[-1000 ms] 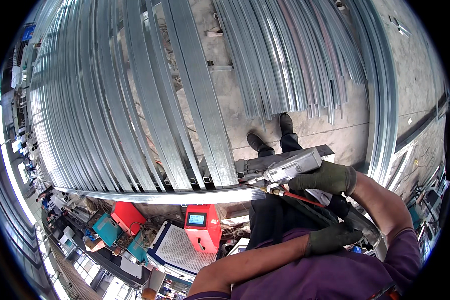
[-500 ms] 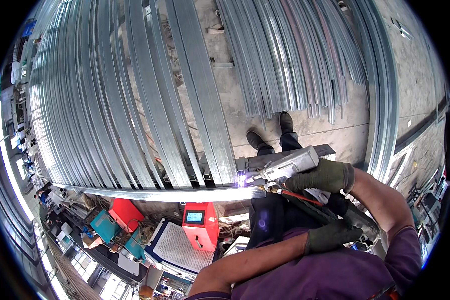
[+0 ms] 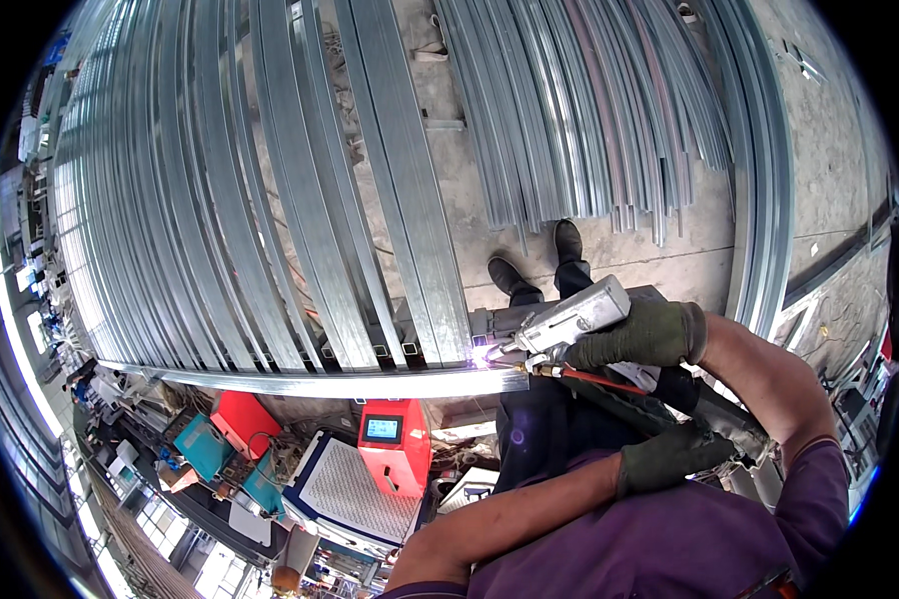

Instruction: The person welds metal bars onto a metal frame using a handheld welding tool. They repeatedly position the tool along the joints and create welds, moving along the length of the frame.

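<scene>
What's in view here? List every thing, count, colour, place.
torch: one, silver, tip glowing, centre right
hose: one, orange, under torch
metal bars: many, grey, across top
cross bar: one, silver, along bar ends
screened cabinet: one, red, lower centre
box: one, red, lower left
teal boxes: two, teal, lower left
patterned panel: one, white, beside cabinet
floor: one, grey, beneath bars
shoes: two, black, centre
shirt: one, purple, bottom
left hand: one, green glove, below torch
right hand: one, green glove, gripping torch

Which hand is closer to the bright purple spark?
The right. The right hand grips the torch, whose tip is at the spark. The left hand is farther off, back against the purple shirt.
</scene>
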`<action>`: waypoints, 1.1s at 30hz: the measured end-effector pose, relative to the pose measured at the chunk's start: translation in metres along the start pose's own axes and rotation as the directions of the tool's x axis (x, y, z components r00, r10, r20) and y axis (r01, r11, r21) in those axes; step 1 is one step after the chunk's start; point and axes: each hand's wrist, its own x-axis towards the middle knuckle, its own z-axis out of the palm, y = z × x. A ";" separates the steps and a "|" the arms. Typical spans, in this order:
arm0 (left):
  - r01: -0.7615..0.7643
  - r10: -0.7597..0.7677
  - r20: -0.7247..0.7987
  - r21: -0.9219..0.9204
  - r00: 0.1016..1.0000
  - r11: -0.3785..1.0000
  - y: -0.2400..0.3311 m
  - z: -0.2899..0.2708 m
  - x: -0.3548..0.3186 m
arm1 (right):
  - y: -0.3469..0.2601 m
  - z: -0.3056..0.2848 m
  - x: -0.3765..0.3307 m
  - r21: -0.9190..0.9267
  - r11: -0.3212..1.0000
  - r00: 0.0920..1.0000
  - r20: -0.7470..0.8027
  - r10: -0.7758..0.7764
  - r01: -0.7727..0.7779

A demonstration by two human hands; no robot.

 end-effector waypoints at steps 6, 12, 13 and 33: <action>-0.055 0.056 0.007 -0.034 0.998 0.998 -0.005 0.002 0.000 | -0.008 0.001 -0.002 -0.007 1.000 1.000 -0.011 0.011 -0.011; -0.035 0.044 0.084 -0.100 0.996 0.994 -0.014 0.004 -0.003 | -0.016 -0.001 -0.005 -0.013 0.998 0.999 -0.001 0.054 -0.054; -0.063 0.069 0.085 -0.070 0.994 0.996 -0.016 0.006 -0.005 | -0.011 0.001 -0.005 0.003 0.999 0.999 -0.002 0.041 -0.041; 0.411 -0.349 0.224 -0.377 0.910 0.830 0.023 -0.019 0.023 | -0.031 0.003 -0.011 0.023 0.999 1.000 0.006 0.030 -0.030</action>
